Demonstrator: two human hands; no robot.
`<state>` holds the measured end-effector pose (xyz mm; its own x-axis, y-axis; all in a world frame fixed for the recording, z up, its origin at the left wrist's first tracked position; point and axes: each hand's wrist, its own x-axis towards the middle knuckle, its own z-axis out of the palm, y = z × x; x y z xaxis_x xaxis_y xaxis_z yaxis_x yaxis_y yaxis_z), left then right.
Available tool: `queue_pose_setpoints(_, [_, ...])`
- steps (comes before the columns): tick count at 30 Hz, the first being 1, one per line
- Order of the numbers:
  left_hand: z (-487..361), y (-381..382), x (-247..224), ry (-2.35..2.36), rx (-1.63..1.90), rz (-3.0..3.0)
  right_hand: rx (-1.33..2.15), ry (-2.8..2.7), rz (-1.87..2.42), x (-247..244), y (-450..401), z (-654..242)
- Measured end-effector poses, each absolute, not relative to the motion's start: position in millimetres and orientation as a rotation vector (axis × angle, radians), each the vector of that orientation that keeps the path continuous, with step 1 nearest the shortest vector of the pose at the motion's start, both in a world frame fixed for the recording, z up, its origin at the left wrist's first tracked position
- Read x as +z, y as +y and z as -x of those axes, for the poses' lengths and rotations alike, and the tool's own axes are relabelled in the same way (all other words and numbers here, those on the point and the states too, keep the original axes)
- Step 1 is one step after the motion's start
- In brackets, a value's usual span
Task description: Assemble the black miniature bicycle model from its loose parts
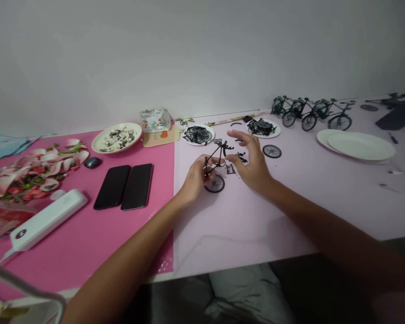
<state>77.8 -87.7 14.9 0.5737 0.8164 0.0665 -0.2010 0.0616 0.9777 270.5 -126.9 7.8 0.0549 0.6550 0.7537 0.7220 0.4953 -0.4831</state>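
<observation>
My left hand (198, 173) is closed on a black model bicycle frame (217, 161), holding it tilted over the pale table. Just below the fingers is a small spoked wheel (215, 183); I cannot tell if it is joined to the frame. My right hand (249, 162) hovers beside the handlebar end with thumb and fingers apart, and its thumb tip is close to the frame. Between the hands, small black parts (231, 169) lie on the table. Another loose wheel (272, 151) lies beyond my right hand.
Behind my hands are two plates of black parts (198, 135) (262, 128). Several model bicycles (310, 112) stand at the back right, near stacked white plates (357, 146). Leftward lie two phones (137, 186), a white power bank (49, 220), a mouse (92, 162) and a bowl (99, 146).
</observation>
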Motion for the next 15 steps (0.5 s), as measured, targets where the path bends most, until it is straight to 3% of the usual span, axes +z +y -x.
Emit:
queue_pose_setpoints(7, [-78, -94, 20, 0.733, 0.914, -1.298, 0.195, -1.545, 1.313, -3, -121, -275])
queue_pose_setpoints(15, [-75, -84, 13, 0.81, 0.917, -1.531, 0.266, -1.485, 1.2, 1, -126, -262])
